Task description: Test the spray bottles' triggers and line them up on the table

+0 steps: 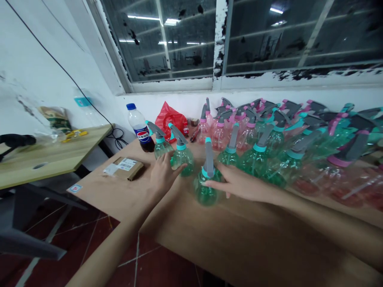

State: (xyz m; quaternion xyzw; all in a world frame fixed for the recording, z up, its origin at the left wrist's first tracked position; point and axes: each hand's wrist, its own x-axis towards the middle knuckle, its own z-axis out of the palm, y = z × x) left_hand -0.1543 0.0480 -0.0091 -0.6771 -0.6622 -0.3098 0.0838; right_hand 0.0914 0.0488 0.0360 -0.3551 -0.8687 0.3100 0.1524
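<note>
My right hand (235, 181) is around a green spray bottle (206, 195) with a grey trigger head and turquoise collar, its thumb across the front and its other fingers on the right side, partly hidden. To the left, my left hand (163, 171) has its thumb against the front of a second green spray bottle (185, 159), and its fingers curl round that bottle's left side. Just behind those fingers stands another green spray bottle (161, 146), partly covered by the hand. All three stand upright on the brown tabletop (179, 215).
Several green and pink spray bottles (260, 155) crowd the right and back. A cola bottle (140, 127), a red plastic bag (172, 119) and a flat cardboard parcel (127, 167) lie left. Beyond a gap is another wooden table (60, 151). A window (167, 40) is behind.
</note>
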